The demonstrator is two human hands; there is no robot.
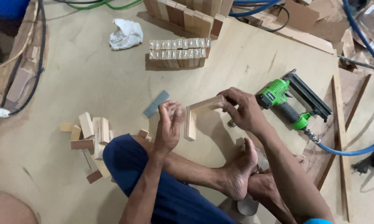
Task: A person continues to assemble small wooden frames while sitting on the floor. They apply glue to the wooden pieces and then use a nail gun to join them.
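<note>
My right hand (241, 108) grips the far end of an L-shaped piece (196, 113) made of two joined plywood strips, held just above the plywood floor (112, 83). My left hand (170, 120) is raised beside the corner of that piece, fingers curled and blurred; I cannot tell whether it holds anything. My crossed legs and bare feet (236, 170) lie under both arms. A green pneumatic nail gun (288, 99) rests on the floor just right of my right hand.
A heap of small wood blocks (91, 135) lies at my left knee. A grey flat strip (156, 103), two rows of stacked blocks (178, 52), a crumpled white cloth (126, 34), a blue air hose (348, 149) and wood offcuts lie around.
</note>
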